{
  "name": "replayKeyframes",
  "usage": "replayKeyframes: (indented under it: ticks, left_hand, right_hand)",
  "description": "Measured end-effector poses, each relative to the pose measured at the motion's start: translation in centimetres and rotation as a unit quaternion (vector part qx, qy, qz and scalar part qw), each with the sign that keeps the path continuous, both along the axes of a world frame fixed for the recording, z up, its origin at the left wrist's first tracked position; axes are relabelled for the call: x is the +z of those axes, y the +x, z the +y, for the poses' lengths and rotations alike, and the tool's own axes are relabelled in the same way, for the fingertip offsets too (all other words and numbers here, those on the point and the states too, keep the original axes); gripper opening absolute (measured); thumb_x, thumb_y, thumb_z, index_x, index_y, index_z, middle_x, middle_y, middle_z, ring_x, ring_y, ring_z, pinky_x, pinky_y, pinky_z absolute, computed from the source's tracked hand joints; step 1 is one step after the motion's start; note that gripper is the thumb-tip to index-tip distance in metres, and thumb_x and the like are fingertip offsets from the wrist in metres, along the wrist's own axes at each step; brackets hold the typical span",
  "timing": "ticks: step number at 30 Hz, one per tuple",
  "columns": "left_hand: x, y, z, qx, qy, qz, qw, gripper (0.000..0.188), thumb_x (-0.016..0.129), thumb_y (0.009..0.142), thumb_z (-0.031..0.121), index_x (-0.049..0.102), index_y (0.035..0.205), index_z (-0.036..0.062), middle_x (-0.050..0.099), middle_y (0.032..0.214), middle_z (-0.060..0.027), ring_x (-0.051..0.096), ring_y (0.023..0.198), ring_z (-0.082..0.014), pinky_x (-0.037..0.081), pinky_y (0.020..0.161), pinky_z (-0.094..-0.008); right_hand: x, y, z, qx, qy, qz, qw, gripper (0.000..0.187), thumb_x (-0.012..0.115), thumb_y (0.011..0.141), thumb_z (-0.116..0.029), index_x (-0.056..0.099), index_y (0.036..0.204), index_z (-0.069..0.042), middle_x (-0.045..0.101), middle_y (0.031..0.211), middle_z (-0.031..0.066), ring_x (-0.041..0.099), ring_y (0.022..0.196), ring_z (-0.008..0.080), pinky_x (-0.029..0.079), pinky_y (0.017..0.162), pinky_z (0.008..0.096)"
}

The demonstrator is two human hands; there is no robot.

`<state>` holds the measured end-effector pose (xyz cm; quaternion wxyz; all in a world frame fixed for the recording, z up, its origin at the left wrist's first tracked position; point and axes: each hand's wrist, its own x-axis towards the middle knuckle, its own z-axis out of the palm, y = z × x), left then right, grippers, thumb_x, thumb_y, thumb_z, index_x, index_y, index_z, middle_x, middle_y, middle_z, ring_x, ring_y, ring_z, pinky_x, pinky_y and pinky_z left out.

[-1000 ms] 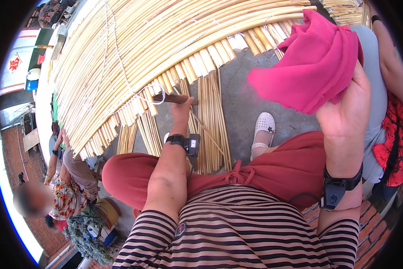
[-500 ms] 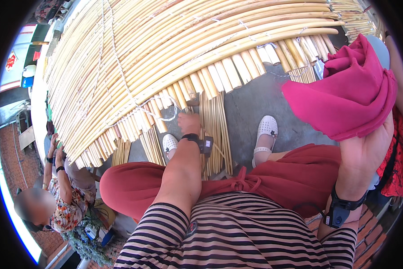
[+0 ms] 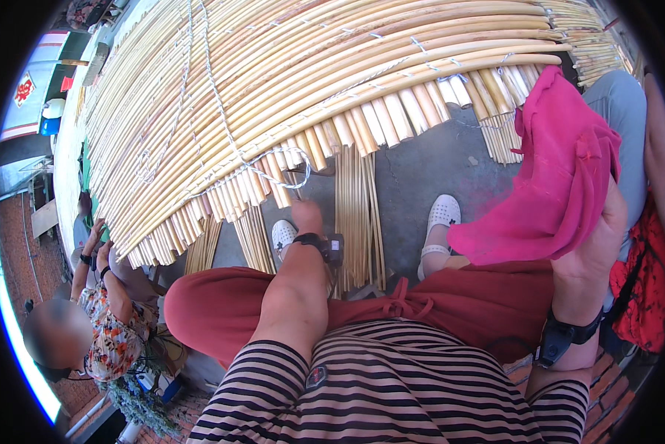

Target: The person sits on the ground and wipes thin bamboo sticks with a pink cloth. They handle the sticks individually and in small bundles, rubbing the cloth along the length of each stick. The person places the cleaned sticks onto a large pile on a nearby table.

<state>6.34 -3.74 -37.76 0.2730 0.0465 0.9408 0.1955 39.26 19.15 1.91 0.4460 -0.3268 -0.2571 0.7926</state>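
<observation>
A bright pink cloth [image 3: 551, 181] hangs in folds from my right hand [image 3: 597, 231], which grips it at the right. Its lower corner droops over my right knee. My left hand [image 3: 307, 217] is closed just below the cut ends of a large mat of pale stalks [image 3: 325, 63]. Whatever it holds, if anything, is too blurred and hidden to make out. Beside that hand a loop of white cord [image 3: 306, 169] hangs from the mat's near edge. Short stalk pieces [image 3: 380, 122] stick out side by side under that edge.
Below the mat, bundles of thin stalks [image 3: 356, 222] stand over the grey floor [image 3: 410, 177], between my white shoes [image 3: 443, 211]. Another person [image 3: 114, 318] has both hands at the mat's left end. At the right, someone's grey-clad leg [image 3: 621, 111] is close to the cloth.
My right hand has swung the pink cloth down, so its hanging corner sits lower and further left. My left hand has dropped slightly from the mat's edge.
</observation>
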Motion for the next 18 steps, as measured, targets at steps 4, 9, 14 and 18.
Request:
replayKeyframes:
  ticks: [4,9,14,18]
  left_hand:
    - [-0.5,-2.3,-5.1,0.095,0.132,0.055,0.985,0.02,0.057,0.09,0.012,0.056,0.106,-0.0008,0.064,0.086,-0.0205,0.063,0.078,-0.0356,0.048,0.067,-0.0445]
    - [6.8,-5.5,-10.8,0.255,0.21,0.062,0.942,0.011,0.057,0.092,0.013,0.053,0.096,0.0033,0.057,0.063,-0.0077,0.056,0.048,-0.0196,0.046,0.044,-0.0343]
    - [18.0,-7.8,-13.0,0.376,0.255,0.058,0.889,0.014,0.054,0.095,0.019,0.051,0.09,0.0056,0.056,0.069,-0.0048,0.056,0.057,-0.0173,0.047,0.05,-0.0354]
    - [24.9,-8.7,-14.4,0.425,0.357,0.042,0.831,0.014,0.051,0.097,0.02,0.048,0.087,0.0094,0.051,0.07,-0.0021,0.052,0.059,-0.0156,0.048,0.054,-0.0357]
  right_hand:
    - [0.8,0.1,-2.9,-0.001,0.069,0.047,0.997,0.032,0.047,0.1,-0.019,0.055,0.123,0.001,0.063,0.118,0.0092,0.06,0.109,0.0198,0.047,0.097,0.035]
    - [5.8,-2.0,-5.0,-0.124,0.057,0.063,0.989,0.03,0.048,0.099,-0.02,0.057,0.12,-0.001,0.063,0.119,0.0089,0.06,0.111,0.0212,0.048,0.097,0.0371]
    - [6.7,-2.8,-4.6,-0.173,0.107,0.071,0.976,0.029,0.051,0.098,-0.019,0.058,0.119,-0.001,0.065,0.115,0.0092,0.063,0.106,0.0218,0.049,0.094,0.0369]
    - [5.4,-4.0,-3.6,-0.169,0.168,0.08,0.968,0.027,0.052,0.097,-0.019,0.059,0.117,-0.002,0.065,0.113,0.0089,0.064,0.102,0.0207,0.05,0.091,0.0349]
